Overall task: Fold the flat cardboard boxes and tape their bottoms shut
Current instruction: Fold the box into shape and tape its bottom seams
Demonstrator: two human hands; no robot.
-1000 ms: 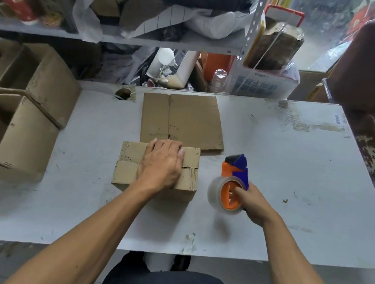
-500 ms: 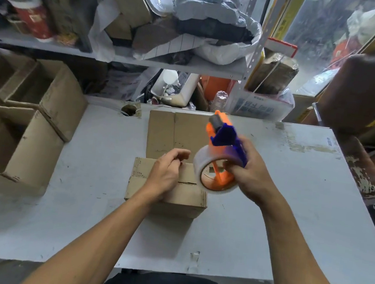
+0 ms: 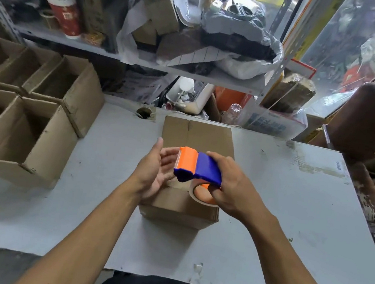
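Hands meet above a small folded cardboard box (image 3: 179,205) that sits on the grey table (image 3: 289,225), close to the near edge and directly in front of the person. The right hand (image 3: 233,185) grips an orange and blue tape dispenser (image 3: 197,166), fingers curled over its blue body and the thumb tucked below by the tape roll (image 3: 202,194), which hangs just above the box top. The left hand (image 3: 155,168) is held palm-up with its fingers spread and relaxed, their tips at the orange toothed end of the dispenser; whether they pinch a tape end cannot be told. Beyond the box, touching or nearly touching its far side, lies a flat cardboard sheet (image 3: 196,136) with a crease down it. To the left on the table stand several open assembled boxes (image 3: 24,136), packed side by side with their flaps up. A round hole (image 3: 144,113) is cut in the table near its far edge. Behind the table a metal shelf (image 3: 190,71) carries plastic bags, cardboard scraps and a red and white cup (image 3: 65,17). A brown chair back (image 3: 371,117) stands at the right.
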